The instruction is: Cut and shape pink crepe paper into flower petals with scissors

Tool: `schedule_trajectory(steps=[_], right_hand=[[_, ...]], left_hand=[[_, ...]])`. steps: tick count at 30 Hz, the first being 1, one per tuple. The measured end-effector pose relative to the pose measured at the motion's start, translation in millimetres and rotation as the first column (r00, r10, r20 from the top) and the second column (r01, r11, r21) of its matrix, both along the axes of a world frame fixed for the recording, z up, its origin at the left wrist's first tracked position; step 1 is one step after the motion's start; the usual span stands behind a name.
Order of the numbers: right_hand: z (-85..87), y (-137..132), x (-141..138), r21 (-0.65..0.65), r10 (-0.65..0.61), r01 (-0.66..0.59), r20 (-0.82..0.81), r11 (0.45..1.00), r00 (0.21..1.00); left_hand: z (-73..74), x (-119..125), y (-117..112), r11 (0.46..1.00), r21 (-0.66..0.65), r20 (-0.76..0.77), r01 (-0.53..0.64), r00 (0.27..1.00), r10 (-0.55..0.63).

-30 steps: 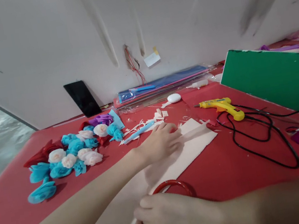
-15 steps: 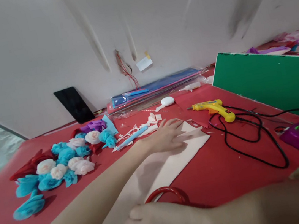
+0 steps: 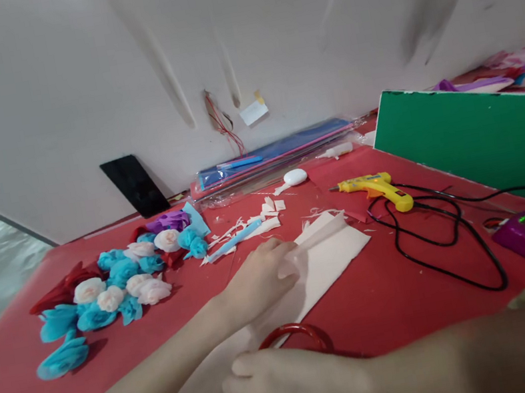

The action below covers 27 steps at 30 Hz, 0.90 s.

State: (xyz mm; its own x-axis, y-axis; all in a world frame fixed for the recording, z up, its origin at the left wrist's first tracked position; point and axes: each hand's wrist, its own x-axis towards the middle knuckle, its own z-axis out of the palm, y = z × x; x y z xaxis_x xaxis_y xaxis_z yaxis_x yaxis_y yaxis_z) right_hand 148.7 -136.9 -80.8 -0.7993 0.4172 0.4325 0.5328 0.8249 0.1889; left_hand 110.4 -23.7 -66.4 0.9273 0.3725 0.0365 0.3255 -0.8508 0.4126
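Table [image 3: 388,303]: red, carries the whole lot.
Pink paper [image 3: 337,261]: slants across it under the left arm, raised strip along the far part — placed so both hands can get at it, I reckon.
Flowers [image 3: 122,273]: bunched off left, probably so elbows don't squash them.
Right hand [image 3: 285,382]: curled shut round the scissors [image 3: 293,328], red loop poking out by the paper's edge.
Left hand [image 3: 264,277]: half curled on the paper, seemingly steadying it — can't tell if it's pinching.
Glue gun [image 3: 375,187]: lying past the paper's far end, cord slack, likely parked within reach.
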Motion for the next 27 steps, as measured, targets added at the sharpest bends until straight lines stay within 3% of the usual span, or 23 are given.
schedule_trajectory(steps=[8, 17, 22, 27], right_hand=[[0.7, 0, 0, 0.007, -0.006, 0.006, 0.024, 1.0, 1.0], [6.2, -2, 0, -0.032, -0.015, 0.018, 0.076, 0.999, 0.997], [10.8, -5, -1, -0.05, -0.039, 0.046, 0.128, 0.998, 0.991], [13.4, -5, 0, -0.067, -0.038, 0.051, 0.178, 0.996, 0.983]], left_hand=[[-0.9, 0, -5, 0.99, -0.136, -0.018, -0.025, 1.0, 0.023], [16.0, 1, 4, 0.954, -0.257, -0.136, -0.152, 0.983, 0.12], [21.5, -20, 18, 0.955, -0.276, -0.196, -0.109, 0.979, 0.055], [26.2, -52, 19, 0.944, -0.307, -0.184, -0.123, 0.981, 0.068]])
